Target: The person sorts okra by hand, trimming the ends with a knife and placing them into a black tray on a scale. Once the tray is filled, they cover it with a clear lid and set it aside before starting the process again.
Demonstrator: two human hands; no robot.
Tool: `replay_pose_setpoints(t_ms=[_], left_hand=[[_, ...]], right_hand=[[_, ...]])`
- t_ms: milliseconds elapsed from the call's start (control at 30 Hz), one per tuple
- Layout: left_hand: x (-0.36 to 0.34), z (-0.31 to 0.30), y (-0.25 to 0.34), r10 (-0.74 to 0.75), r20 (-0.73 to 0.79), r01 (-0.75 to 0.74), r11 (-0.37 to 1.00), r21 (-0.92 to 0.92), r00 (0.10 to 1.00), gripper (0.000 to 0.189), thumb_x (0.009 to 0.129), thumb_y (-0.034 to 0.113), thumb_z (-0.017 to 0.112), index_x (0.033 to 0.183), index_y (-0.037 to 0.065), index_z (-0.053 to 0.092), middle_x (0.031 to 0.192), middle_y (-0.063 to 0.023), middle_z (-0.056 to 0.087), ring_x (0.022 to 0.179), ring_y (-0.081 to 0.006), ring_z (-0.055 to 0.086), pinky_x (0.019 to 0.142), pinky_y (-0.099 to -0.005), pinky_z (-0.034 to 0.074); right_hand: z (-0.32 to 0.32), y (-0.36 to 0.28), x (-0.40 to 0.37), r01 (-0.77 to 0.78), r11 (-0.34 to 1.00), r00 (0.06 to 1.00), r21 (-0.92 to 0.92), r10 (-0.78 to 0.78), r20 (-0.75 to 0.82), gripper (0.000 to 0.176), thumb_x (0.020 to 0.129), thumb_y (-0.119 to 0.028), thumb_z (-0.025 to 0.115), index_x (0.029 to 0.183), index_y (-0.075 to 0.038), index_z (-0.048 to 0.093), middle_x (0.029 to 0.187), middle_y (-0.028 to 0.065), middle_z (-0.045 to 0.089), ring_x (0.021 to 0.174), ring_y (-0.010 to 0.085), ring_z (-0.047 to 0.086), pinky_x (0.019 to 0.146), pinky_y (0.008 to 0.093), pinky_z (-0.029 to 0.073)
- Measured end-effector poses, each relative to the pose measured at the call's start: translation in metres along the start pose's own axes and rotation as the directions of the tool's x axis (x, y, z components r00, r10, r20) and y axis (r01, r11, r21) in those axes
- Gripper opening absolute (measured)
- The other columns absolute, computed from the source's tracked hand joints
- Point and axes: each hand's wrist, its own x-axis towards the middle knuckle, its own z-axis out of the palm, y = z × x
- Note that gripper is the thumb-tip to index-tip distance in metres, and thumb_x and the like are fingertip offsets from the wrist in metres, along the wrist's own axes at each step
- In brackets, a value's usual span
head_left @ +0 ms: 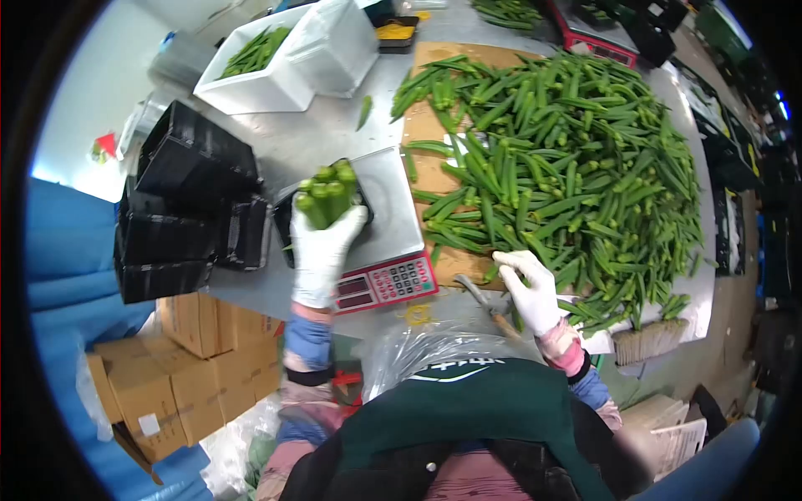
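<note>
My left hand (322,250), in a white glove, is closed round a bunch of okra (324,194) with the cut stem ends up. The bunch is at a black plastic tray (365,219), which rests on the metal pan (393,200) of a red digital scale (386,284). Whether the okra touches the tray floor is hidden by the hand. My right hand (530,288), also gloved, is loosely curled with its fingers apart, at the near edge of a large okra pile (576,167). Beside it lies a knife-like tool (484,302) with a wooden handle.
Stacked black trays (188,200) stand on the left. Behind them is a white foam box (251,92) with okra inside. Cardboard (422,125) lies under the pile. A brush (650,341) sits at the table's near right edge, and another red scale (597,42) stands at the back.
</note>
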Motion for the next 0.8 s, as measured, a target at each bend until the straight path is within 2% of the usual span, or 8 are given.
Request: replay_pose_setpoints(t_ms=[100, 200, 233, 300, 400, 567, 700, 800], left_hand=[[0.023, -0.039, -0.001, 0.176, -0.001, -0.143, 0.801, 0.581, 0.984, 0.055, 0.079, 0.007, 0.079, 0.127, 0.004, 0.054, 0.120, -0.0129, 0.065, 0.107, -0.0236, 0.064, 0.092, -0.0350, 0.052], [0.039, -0.075, -0.034, 0.214, 0.489, -0.531, 0.433, 0.728, 0.845, 0.070, 0.077, 0.027, 0.081, 0.137, 0.003, 0.053, 0.134, -0.0198, 0.059, 0.124, -0.0387, 0.054, 0.106, -0.0441, 0.043], [0.037, -0.076, -0.041, 0.148, 0.497, -0.517, 0.318, 0.795, 0.855, 0.074, 0.081, 0.030, 0.078, 0.144, 0.004, 0.048, 0.139, -0.0206, 0.055, 0.129, -0.0379, 0.052, 0.111, -0.0428, 0.038], [0.035, -0.084, -0.052, 0.160, 0.493, -0.514, 0.382, 0.768, 0.855, 0.076, 0.082, 0.029, 0.078, 0.146, 0.004, 0.046, 0.145, -0.0198, 0.051, 0.133, -0.0362, 0.048, 0.114, -0.0414, 0.035], [0.026, -0.095, -0.031, 0.065, 0.343, -0.304, 0.633, 0.712, 0.937, 0.079, 0.081, 0.023, 0.079, 0.149, 0.004, 0.042, 0.150, -0.0173, 0.047, 0.138, -0.0320, 0.045, 0.117, -0.0377, 0.033], [0.011, -0.148, -0.016, 0.213, 0.001, -0.137, 0.625, 0.769, 0.977, 0.062, 0.089, 0.020, 0.072, 0.144, 0.004, 0.050, 0.140, -0.0189, 0.056, 0.129, -0.0310, 0.054, 0.110, -0.0387, 0.041], [-0.006, -0.177, -0.028, 0.140, -0.304, 0.007, 0.900, 0.436, 0.942, 0.050, 0.096, 0.016, 0.067, 0.141, 0.001, 0.052, 0.134, -0.0165, 0.062, 0.122, -0.0244, 0.060, 0.106, -0.0344, 0.046], [-0.018, -0.180, -0.035, 0.071, -0.345, 0.046, 0.947, 0.319, 0.936, 0.044, 0.098, 0.013, 0.064, 0.139, -0.001, 0.053, 0.132, -0.0136, 0.062, 0.122, -0.0206, 0.059, 0.105, -0.0325, 0.046]], right_hand=[[-0.014, 0.022, 0.013, 0.028, 0.998, 0.996, -0.056, -0.033, -0.082, 0.021, 0.092, 0.000, 0.064, 0.111, -0.001, 0.071, 0.100, 0.0091, 0.069, 0.091, 0.0179, 0.066, 0.083, 0.0282, 0.051], [-0.022, 0.027, 0.023, -0.037, 0.998, 0.996, -0.052, 0.033, -0.078, 0.021, 0.095, -0.003, 0.061, 0.113, -0.001, 0.071, 0.103, 0.0070, 0.069, 0.089, 0.0139, 0.064, 0.082, 0.0268, 0.051], [-0.023, 0.028, 0.025, -0.049, 0.998, 0.996, -0.046, 0.046, -0.070, 0.021, 0.097, -0.004, 0.059, 0.114, -0.002, 0.071, 0.105, 0.0066, 0.069, 0.090, 0.0131, 0.064, 0.081, 0.0257, 0.051], [-0.022, 0.034, 0.028, -0.065, 0.998, 0.995, 0.005, 0.065, -0.069, 0.021, 0.099, -0.005, 0.057, 0.114, 0.000, 0.071, 0.106, 0.0073, 0.068, 0.092, 0.0127, 0.065, 0.081, 0.0253, 0.052], [-0.025, 0.040, 0.031, -0.065, 0.998, 0.996, -0.004, 0.064, -0.056, 0.021, 0.100, -0.006, 0.056, 0.114, 0.003, 0.069, 0.106, 0.0073, 0.068, 0.094, 0.0130, 0.066, 0.081, 0.0255, 0.053], [-0.047, 0.060, 0.049, -0.160, 0.986, 0.983, 0.051, 0.164, -0.085, 0.024, 0.103, -0.014, 0.057, 0.119, 0.001, 0.069, 0.106, 0.0055, 0.070, 0.087, 0.0116, 0.064, 0.082, 0.0247, 0.051], [-0.054, 0.056, 0.066, -0.221, 0.974, 0.973, 0.059, 0.224, -0.055, 0.028, 0.103, -0.017, 0.058, 0.122, 0.000, 0.068, 0.106, 0.0054, 0.071, 0.085, 0.0104, 0.063, 0.081, 0.0244, 0.050], [-0.066, 0.065, 0.089, -0.217, 0.974, 0.976, -0.064, 0.216, -0.026, 0.028, 0.102, -0.017, 0.059, 0.123, -0.001, 0.069, 0.107, 0.0067, 0.073, 0.088, 0.0107, 0.065, 0.080, 0.0245, 0.051]])
